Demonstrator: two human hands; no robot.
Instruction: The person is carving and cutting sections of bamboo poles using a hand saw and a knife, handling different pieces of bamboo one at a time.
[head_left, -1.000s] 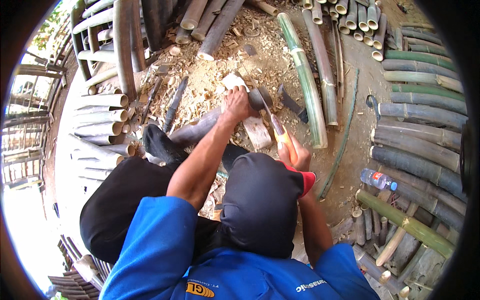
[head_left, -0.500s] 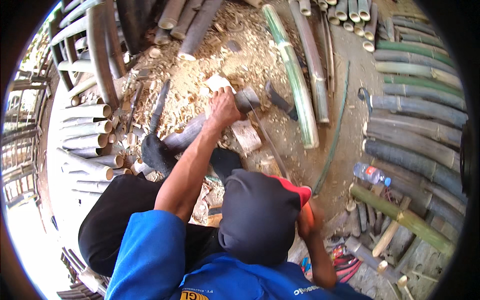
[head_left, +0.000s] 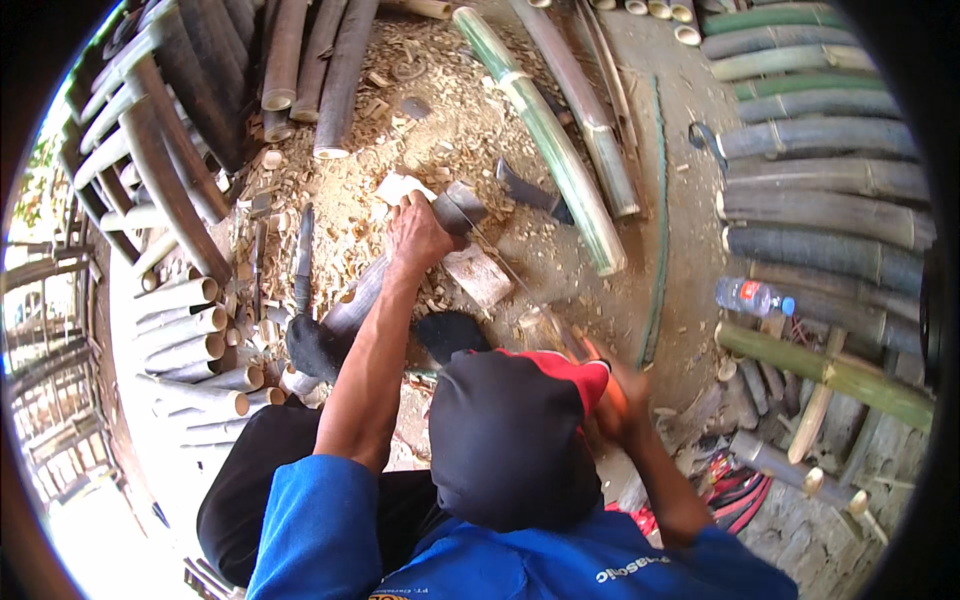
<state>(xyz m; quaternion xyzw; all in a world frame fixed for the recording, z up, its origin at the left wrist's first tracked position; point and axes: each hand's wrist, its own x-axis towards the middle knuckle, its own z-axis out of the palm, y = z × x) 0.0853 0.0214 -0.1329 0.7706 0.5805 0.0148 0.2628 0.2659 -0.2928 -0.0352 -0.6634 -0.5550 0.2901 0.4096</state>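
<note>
Head view: I look down on a person's left hand [head_left: 417,237], fingers clamped over a smooth, dark, round bamboo tube [head_left: 462,206], close to its far end. That tube slants low above ground thick with pale, curled shavings [head_left: 345,190]; a flat-faced, whitish wood block [head_left: 480,277] shows just beside it. I see the right hand [head_left: 628,398], blurred, wrapped around the orange handle [head_left: 610,392] of a saw [head_left: 512,272], whose thin blade reaches the tube near that end. Right of these lies a glossy green bamboo pole [head_left: 548,150], ringed at its joint. Farther right, a clear plastic bottle [head_left: 745,295], blue-capped, lies sideways; I cannot tell its contents.
</note>
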